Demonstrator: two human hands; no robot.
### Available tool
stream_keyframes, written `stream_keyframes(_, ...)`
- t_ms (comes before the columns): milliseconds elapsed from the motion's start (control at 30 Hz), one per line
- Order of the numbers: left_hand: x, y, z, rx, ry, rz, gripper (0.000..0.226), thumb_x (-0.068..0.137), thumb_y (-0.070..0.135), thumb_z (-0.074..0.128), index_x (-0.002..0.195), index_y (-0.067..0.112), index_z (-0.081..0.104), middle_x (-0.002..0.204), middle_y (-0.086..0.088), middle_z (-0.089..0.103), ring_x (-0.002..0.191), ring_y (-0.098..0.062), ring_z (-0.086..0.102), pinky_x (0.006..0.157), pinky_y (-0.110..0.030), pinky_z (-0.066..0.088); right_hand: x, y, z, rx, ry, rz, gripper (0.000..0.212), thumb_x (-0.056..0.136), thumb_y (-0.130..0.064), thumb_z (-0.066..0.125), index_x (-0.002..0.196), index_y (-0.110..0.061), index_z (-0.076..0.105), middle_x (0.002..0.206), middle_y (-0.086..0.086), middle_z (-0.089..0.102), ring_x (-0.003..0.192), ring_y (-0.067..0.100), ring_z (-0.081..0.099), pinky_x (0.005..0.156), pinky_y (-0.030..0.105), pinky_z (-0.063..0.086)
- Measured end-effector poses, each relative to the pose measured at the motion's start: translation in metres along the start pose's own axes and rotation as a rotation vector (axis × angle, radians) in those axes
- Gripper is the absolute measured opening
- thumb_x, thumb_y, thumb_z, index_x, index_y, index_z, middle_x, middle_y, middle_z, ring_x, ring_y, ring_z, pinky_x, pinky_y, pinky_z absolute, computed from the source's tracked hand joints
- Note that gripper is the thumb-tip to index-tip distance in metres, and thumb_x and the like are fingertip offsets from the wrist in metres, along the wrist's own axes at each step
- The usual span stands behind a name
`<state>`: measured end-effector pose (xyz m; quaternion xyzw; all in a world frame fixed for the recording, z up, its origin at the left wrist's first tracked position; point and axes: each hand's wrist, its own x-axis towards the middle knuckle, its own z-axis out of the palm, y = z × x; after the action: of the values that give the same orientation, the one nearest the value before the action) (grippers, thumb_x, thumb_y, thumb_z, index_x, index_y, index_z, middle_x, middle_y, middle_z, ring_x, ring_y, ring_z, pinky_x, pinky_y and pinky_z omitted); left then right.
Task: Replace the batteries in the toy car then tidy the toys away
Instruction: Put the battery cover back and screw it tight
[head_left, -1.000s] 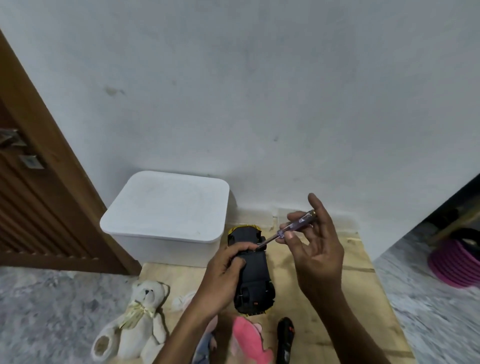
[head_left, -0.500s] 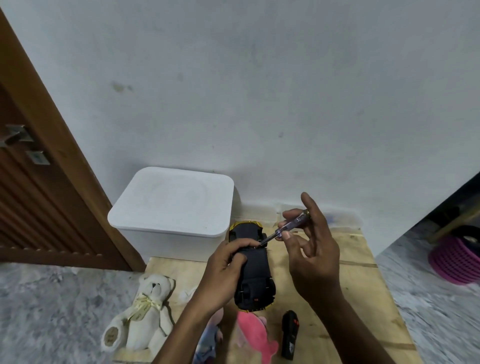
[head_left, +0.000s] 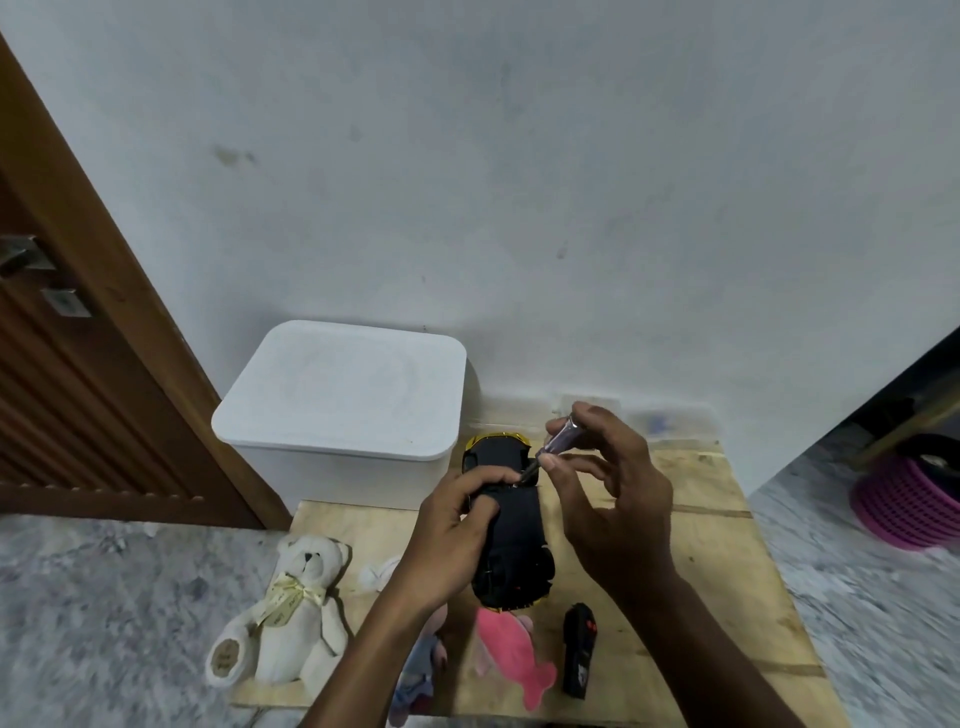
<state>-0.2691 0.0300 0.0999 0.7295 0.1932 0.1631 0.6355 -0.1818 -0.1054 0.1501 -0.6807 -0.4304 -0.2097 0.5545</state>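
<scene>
I hold the toy car (head_left: 519, 545) belly-up on the wooden board (head_left: 701, 571), just in front of the white box (head_left: 343, 395), so its underside faces me. My left hand (head_left: 447, 535) curls round its body to steady it. My right hand (head_left: 618, 514) pinches the screwdriver (head_left: 561, 441) between thumb and fingertips, tip down on the underside, likely at the battery cover screw.

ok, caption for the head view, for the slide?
Left hand grips the upturned toy car over a wooden board; right hand pinches a screwdriver, tip on its underside.
</scene>
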Motion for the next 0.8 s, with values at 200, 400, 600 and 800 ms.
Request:
stream_keyframes(200,0.000,-0.002,-0.003,-0.029,0.016,-0.022,0.060,0.093,-0.004,0.049,0.090,0.050,0.073,0.115,0.003,0.067,0.102,-0.003,0.063,0.079,-0.015,0.050,-0.002,-0.003,0.001,0.162,-0.056,0.063,0.039,0.091,-0.003,0.061,0.126,-0.016,0.051,0.118,0.006,0.068,0.106,0.021,0.072,0.080,0.046,0.062)
stream_keyframes(400,0.004,-0.003,-0.007,-0.039,0.036,-0.032,0.059,0.093,-0.005,0.049,0.089,0.048,0.075,0.115,0.001,0.069,0.104,-0.008,0.065,0.085,-0.025,0.051,-0.003,0.002,0.009,0.044,0.024,-0.004,0.043,0.084,-0.003,0.072,0.122,-0.015,0.054,0.101,0.013,0.070,0.094,0.028,0.070,0.074,0.046,0.057)
stream_keyframes(600,0.000,-0.004,-0.009,-0.061,0.027,-0.071,0.056,0.093,-0.004,0.049,0.087,0.046,0.075,0.115,0.000,0.068,0.103,-0.013,0.066,0.085,-0.031,0.055,-0.009,-0.005,0.011,0.106,-0.065,0.022,0.035,0.091,-0.004,0.060,0.123,-0.016,0.052,0.118,0.004,0.068,0.111,0.023,0.068,0.086,0.049,0.057)
stream_keyframes(800,-0.004,-0.004,-0.010,-0.050,0.007,-0.072,0.055,0.093,-0.004,0.049,0.087,0.044,0.076,0.112,0.004,0.068,0.101,-0.009,0.065,0.080,-0.025,0.055,-0.010,-0.003,0.016,0.000,0.059,-0.019,0.039,0.084,-0.010,0.072,0.119,-0.013,0.053,0.102,0.008,0.067,0.096,0.013,0.067,0.081,0.031,0.057)
